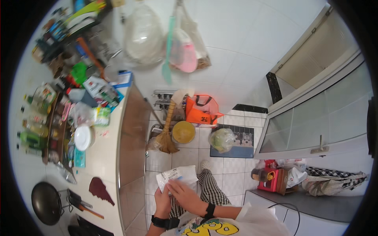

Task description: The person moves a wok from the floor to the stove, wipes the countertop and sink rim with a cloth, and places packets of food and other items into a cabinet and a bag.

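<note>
A white packet (185,173) with a printed label and a barcode is in front of my body, above the tiled floor. My left hand (162,200) grips its near left corner, fingers pointing up. Across its lower edge lies my right hand (184,194), fingers bent against the packet close to the left fingertips. Whatever the packet contains is hidden. Both wrists wear black bands.
To the left runs a counter (106,157) with a dark red cloth (100,190), a white-lidded tub (83,137) and bottles. A straw broom (167,141), yellow bucket (183,132) and orange bag (202,110) stand ahead. A filled plastic bag (221,140) rests on a mat (242,151); a door (311,118) is right.
</note>
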